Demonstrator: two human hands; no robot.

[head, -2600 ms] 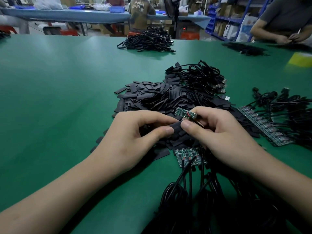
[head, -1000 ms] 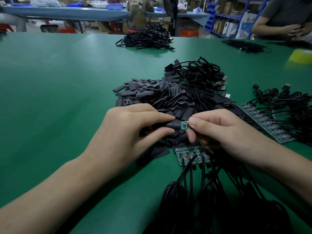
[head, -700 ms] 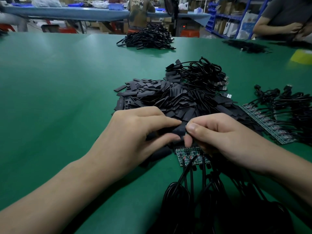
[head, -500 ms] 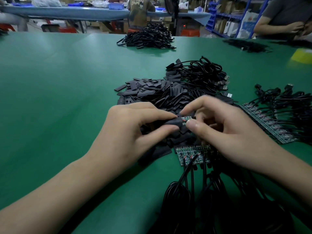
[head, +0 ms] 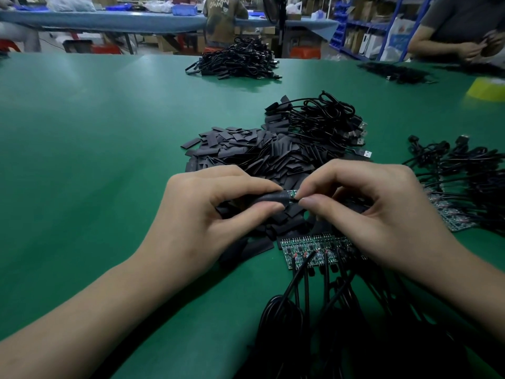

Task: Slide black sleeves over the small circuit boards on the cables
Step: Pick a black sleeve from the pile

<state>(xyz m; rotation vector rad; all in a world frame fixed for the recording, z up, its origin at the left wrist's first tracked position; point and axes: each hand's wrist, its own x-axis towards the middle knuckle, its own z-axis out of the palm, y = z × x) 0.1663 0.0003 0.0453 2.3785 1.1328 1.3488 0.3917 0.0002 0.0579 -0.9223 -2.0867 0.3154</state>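
- While the left hand (head: 196,214) clamps thumb and forefinger on a black sleeve (head: 269,198), the right hand (head: 382,214) pinches the green end of a small circuit board (head: 293,193) that pokes from the sleeve's right mouth, at centre frame.
- Both hands sit just above the pile of loose sleeves (head: 259,154) on the green worktop (head: 95,160).
- Under the right hand, lower centre, lies a row of bare boards (head: 308,248); black cables (head: 297,294) run from it toward the bottom edge.
- At the right edge, more boards (head: 451,218) lie under another cable bundle.
- Behind the pile sits a tangle of leads (head: 328,119) with silver USB plugs.
- Top centre, a far cable heap (head: 235,61) rests on the worktop; beyond it stands a person in an olive jacket (head: 222,17). Its back carries pale lettering: the lower line reads "OWN", the upper looks like "UNKN", though blurred.
- Upper right, a second person (head: 459,20) works with both hands; a blurred yellow object (head: 486,87) lies below.
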